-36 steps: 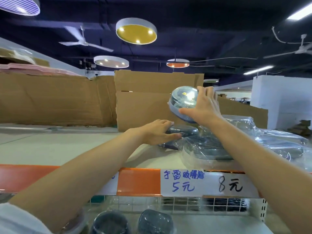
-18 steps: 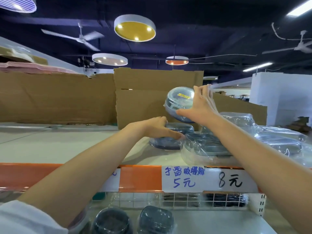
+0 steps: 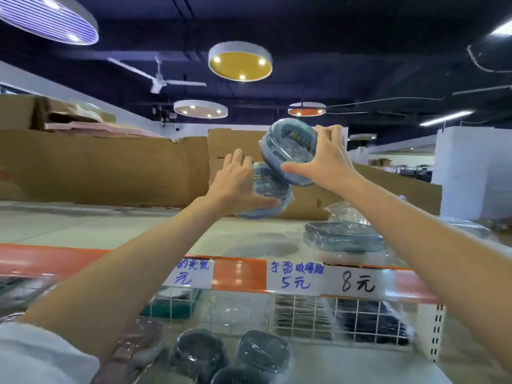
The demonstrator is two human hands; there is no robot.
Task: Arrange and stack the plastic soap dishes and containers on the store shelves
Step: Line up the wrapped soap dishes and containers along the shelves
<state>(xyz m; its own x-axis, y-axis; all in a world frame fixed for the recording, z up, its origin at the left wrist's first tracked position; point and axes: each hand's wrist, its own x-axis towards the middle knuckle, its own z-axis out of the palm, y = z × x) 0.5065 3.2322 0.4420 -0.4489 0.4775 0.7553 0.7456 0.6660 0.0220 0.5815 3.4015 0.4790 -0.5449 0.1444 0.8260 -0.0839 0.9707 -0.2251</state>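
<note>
My right hand (image 3: 328, 159) grips a blue oval soap dish (image 3: 288, 146) wrapped in clear film, tilted and held high above the top shelf (image 3: 133, 231). My left hand (image 3: 235, 187) grips a second blue wrapped soap dish (image 3: 270, 192), lifted off the shelf just below the first; the two dishes nearly touch. To the right on the shelf lies a flat dark container (image 3: 343, 236) in clear plastic.
Cardboard sheets (image 3: 110, 167) stand along the back of the top shelf. The orange shelf edge (image 3: 238, 274) carries handwritten price labels (image 3: 324, 278). Below it are a white wire divider (image 3: 304, 314) and several dark wrapped soap dishes (image 3: 263, 353) on the lower shelf.
My left hand has picked the lower soap dish up off the shelf and raised it. My right hand has lifted its dish higher and tilted it. The camera has tipped upward.
</note>
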